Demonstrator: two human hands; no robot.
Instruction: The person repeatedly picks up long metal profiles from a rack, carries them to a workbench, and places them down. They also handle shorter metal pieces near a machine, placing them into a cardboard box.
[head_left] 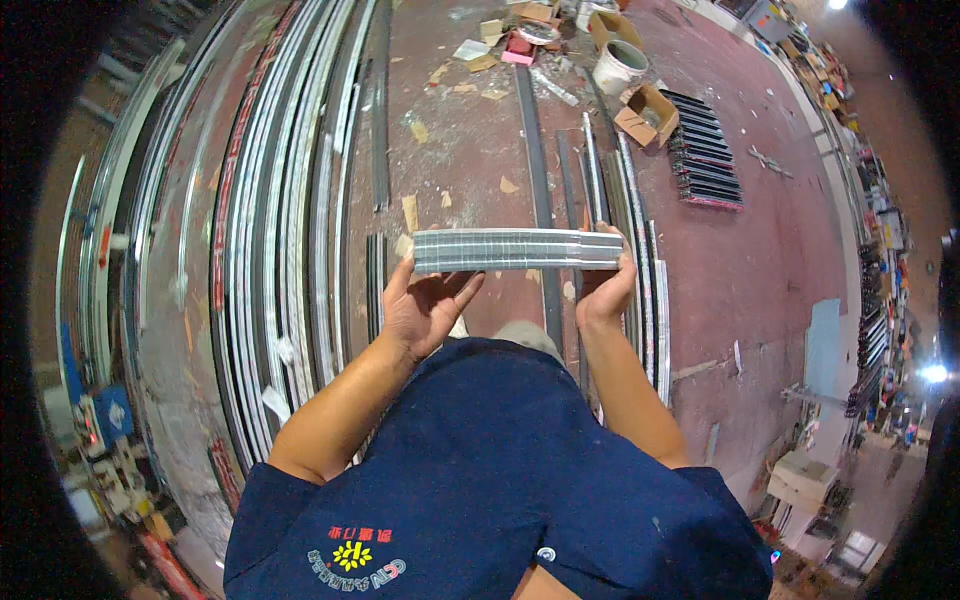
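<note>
A bundle of short grey metal profile strips (500, 250), stacked in layers, is held level in front of my body. My left hand (425, 305) supports its left end from below, thumb and fingers curled against the underside and edge. At the other end, my right hand (610, 290) grips the bundle with the fingers around its end. Some fingertips of both hands are hidden behind the strips.
Long metal profiles (290, 200) lie in rows on the floor to the left. More long bars (535, 150) run ahead and right. A white bucket (620, 68), an open cardboard box (648, 115) and a row of dark profiles (706, 150) stand at the far right.
</note>
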